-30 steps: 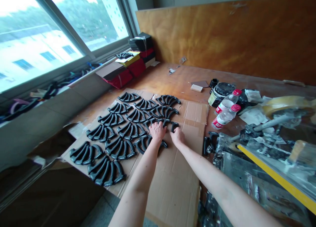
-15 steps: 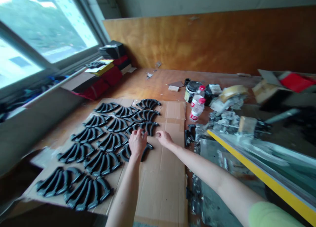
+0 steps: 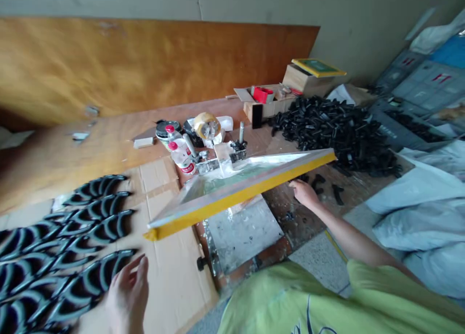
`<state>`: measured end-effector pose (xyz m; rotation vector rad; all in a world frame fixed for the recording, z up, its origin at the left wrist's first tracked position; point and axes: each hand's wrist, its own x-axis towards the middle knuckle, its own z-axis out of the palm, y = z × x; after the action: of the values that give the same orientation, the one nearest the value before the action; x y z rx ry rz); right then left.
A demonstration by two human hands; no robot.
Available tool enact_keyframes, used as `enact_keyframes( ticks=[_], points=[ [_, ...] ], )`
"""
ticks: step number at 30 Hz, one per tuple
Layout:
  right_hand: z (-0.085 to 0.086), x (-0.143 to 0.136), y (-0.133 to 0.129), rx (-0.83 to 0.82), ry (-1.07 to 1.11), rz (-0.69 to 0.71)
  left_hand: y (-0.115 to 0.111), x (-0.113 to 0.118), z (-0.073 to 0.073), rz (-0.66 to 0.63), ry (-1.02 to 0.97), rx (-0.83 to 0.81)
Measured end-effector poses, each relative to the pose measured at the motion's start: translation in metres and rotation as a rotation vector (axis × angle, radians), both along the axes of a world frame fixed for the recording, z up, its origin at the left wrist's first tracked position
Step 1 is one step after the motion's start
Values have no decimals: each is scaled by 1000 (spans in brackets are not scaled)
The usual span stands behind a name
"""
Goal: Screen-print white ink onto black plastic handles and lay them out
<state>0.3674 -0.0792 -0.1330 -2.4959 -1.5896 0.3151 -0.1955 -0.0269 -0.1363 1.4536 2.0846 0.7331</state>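
Note:
My left hand (image 3: 129, 290) is over the cardboard sheet (image 3: 169, 285), at the right end of the rows of curved black plastic handles (image 3: 96, 276). Its fingers are loosely bent and apart, with nothing seen in them. Out to the right, my right hand (image 3: 305, 193) has its fingers curled together just below the yellow edge of a screen-printing frame (image 3: 240, 193). Whatever it may hold is too small to make out. The frame is tilted up over a pale, ink-stained plate (image 3: 243, 232). A few loose black pieces (image 3: 337, 193) lie beyond my right hand.
Behind the frame stand clear bottles with red caps (image 3: 181, 157), a dark-lidded tub (image 3: 163, 130) and a tape roll (image 3: 207, 126). A large heap of black parts (image 3: 334, 130) fills the bench's right side, near a cardboard box (image 3: 271, 104). White sacks (image 3: 432, 218) stand at far right.
The view has swung to the right. Both hands were together by the last row of handles; now my right hand has moved far right to the frame, while the left stays beside the handles.

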Motion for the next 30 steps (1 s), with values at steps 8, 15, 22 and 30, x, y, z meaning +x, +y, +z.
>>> enact_keyframes(
  ticks=[8,15,22,30],
  points=[
    [-33,40,-33,-48,-119,41,-22,85,23,52,-161,-26],
    [-12,-83,59,360,240,756,-2,151,80,2,-548,292],
    [-11,-125,84,237,81,953,29,187,145,-113,-868,502],
    [23,-44,82,273,113,628,-15,178,126,-113,-780,305]
  ],
)
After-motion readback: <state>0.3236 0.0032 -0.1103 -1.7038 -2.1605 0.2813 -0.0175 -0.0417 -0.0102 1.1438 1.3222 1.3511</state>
